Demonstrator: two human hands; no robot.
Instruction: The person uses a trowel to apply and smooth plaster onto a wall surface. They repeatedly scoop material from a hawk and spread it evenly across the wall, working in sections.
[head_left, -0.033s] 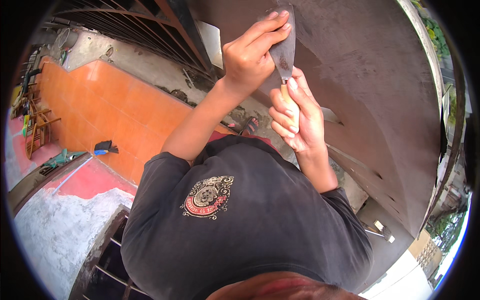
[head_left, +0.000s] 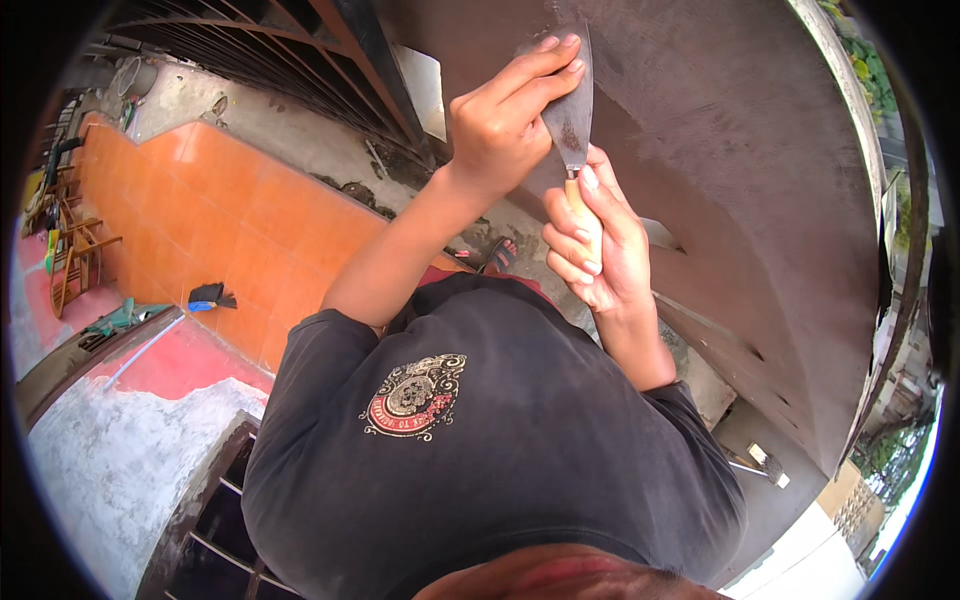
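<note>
Two sets of fingers share one putty knife, which sits high in the view against, or just over, a broad brown panel. The right fingers are wrapped firmly around its pale handle, the thumb lying up by the neck. Above them, the left fingers reach out fairly straight across the face of the metal blade, near its broad end; the thumb is hidden, so I cannot tell whether they pinch the blade or only press on it.

The step in hand looks like scraping or smoothing the panel, the right fingers steering and the left ones adding pressure. A next stroke would call for a steady hold on the handle, even weight through the left fingertips, and a low blade angle so that the corner does not dig in. Whether the blade's far edge truly touches is too hard to make out.

Well below and right of the right fingers lies a brush; left of the left fingers stands a dark barred gate, and farther out, lower left, an orange tiled surface.
</note>
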